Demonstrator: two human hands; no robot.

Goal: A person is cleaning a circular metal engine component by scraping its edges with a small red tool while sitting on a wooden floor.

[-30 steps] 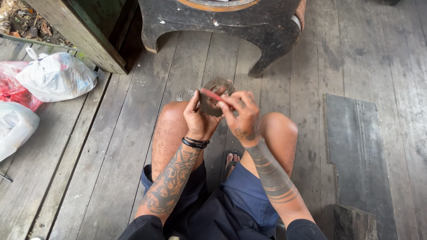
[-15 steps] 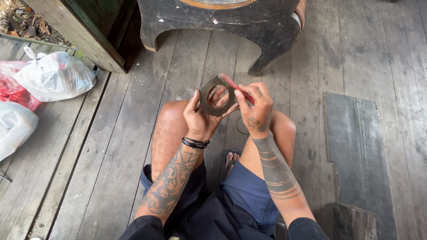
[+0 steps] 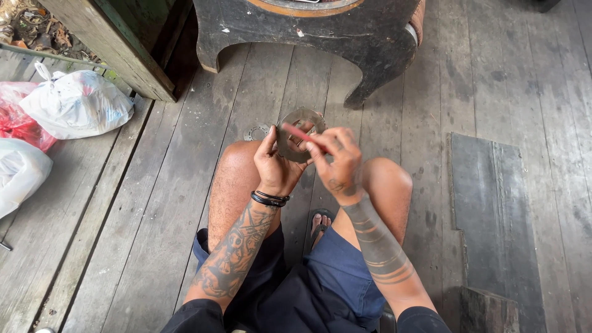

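ahead: dark stool (image 3: 370, 43) is standing just beyond the hands, blocking forward reach | left: plastic bags (image 3: 74, 105) are lying on the floor (image 3: 154, 185), well apart | right: bare planks are lying open up to a dark board (image 3: 493, 216) | below: knees are hemming in both sides

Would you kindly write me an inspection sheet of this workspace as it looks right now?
Surface: weathered grey plank floor; the person sits on it.
Job's things: flat metal ring held above the knees; thin red stick laid across it.
Clutter: small perforated metal disc on the floor; white plastic bags and a red bag on the left.
Grippers: left hand grips the ring; right hand holds the red stick.
Cables: nothing seen.
Surroundings: dark wooden stand ahead; dark floor patch on the right.
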